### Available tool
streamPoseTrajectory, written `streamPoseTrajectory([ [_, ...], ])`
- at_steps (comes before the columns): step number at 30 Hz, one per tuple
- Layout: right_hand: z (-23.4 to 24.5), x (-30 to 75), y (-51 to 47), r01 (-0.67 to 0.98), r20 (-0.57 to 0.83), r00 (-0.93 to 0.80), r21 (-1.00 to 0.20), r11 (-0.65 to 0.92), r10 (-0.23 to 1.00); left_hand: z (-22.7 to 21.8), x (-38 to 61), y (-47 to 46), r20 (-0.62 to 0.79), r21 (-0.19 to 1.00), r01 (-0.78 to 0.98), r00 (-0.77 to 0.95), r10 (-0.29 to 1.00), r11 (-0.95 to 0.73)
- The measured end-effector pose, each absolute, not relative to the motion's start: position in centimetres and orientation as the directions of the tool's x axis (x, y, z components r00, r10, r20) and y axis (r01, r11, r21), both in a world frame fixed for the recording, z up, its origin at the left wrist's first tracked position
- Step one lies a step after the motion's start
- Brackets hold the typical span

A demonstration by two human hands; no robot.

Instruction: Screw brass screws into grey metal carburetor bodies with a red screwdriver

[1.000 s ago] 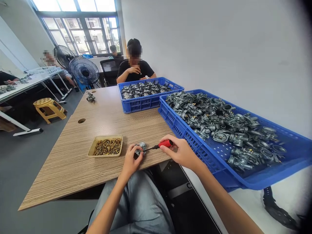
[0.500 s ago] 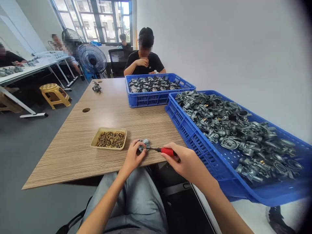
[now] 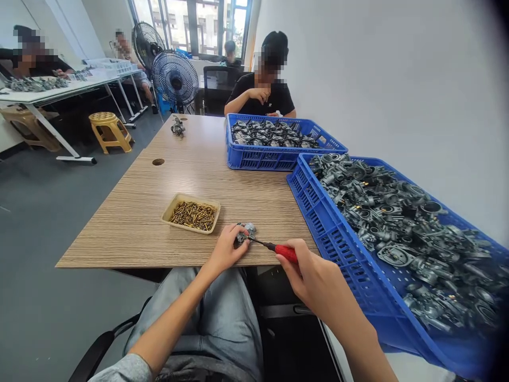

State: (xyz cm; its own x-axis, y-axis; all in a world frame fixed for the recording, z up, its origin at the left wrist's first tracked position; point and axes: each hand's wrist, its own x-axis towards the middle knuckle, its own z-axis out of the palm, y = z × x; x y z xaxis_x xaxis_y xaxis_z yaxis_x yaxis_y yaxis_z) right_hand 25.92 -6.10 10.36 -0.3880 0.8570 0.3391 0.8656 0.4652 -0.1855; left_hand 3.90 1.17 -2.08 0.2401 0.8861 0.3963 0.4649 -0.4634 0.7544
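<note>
Near the front edge of the table, my left hand (image 3: 228, 248) is closed around a small grey metal carburetor (image 3: 249, 228), partly hidden by the fingers. My right hand (image 3: 314, 268) grips the red handle of a screwdriver (image 3: 284, 252). Its dark shaft points left, and the tip meets the carburetor beside my left fingertips; the exact contact spot is too small to make out. Left of my left hand, a cream tray (image 3: 169, 218) holds many small brass pieces (image 3: 194, 214).
At my right a blue crate (image 3: 318, 220) is heaped with carburetors; another blue crate (image 3: 258, 159) behind it holds more. A single carburetor (image 3: 177, 126) lies at the table's far left. Across sits a co-worker (image 3: 260, 87). Fans (image 3: 175, 79) and a yellow stool (image 3: 109, 130) stand beyond.
The view has turned left, so everything appears shifted to the right. My hands keep hold of the carburetor and the screwdriver, whose tip stays at the carburetor.
</note>
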Motion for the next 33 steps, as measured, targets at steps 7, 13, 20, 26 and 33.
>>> streamPoseTrajectory([
  [7, 10.5, 25.7, -6.2, 0.886, 0.351, -0.375, -0.135, 0.442, 0.858, -2.2, 3.9, 1.2, 0.408, 0.747, 0.468, 0.241, 0.881, -0.473],
  [13, 10.8, 25.5, -6.7, 0.901, 0.306, -0.354, -0.144, 0.410, 0.884, -2.0, 3.9, 1.0, 0.403, 0.741, 0.486, 0.232, 0.885, -0.464],
  [20, 11.0, 25.5, -6.7, 0.918, 0.325, -0.327, -0.115, 0.381, 0.887, -2.5, 3.8, 1.2, 0.432, 0.745, 0.451, 0.237, 0.870, -0.492],
  [26, 10.7, 25.5, -6.9, 0.910, 0.275, -0.337, -0.151, 0.386, 0.901, -3.3, 3.8, 1.4, 0.418, 0.755, 0.470, 0.193, 0.888, -0.457],
  [33, 11.1, 25.5, -7.0, 0.888, 0.234, -0.337, -0.243, 0.390, 0.912, -3.5, 3.8, 1.5, 0.414, 0.747, 0.485, 0.196, 0.889, -0.454],
])
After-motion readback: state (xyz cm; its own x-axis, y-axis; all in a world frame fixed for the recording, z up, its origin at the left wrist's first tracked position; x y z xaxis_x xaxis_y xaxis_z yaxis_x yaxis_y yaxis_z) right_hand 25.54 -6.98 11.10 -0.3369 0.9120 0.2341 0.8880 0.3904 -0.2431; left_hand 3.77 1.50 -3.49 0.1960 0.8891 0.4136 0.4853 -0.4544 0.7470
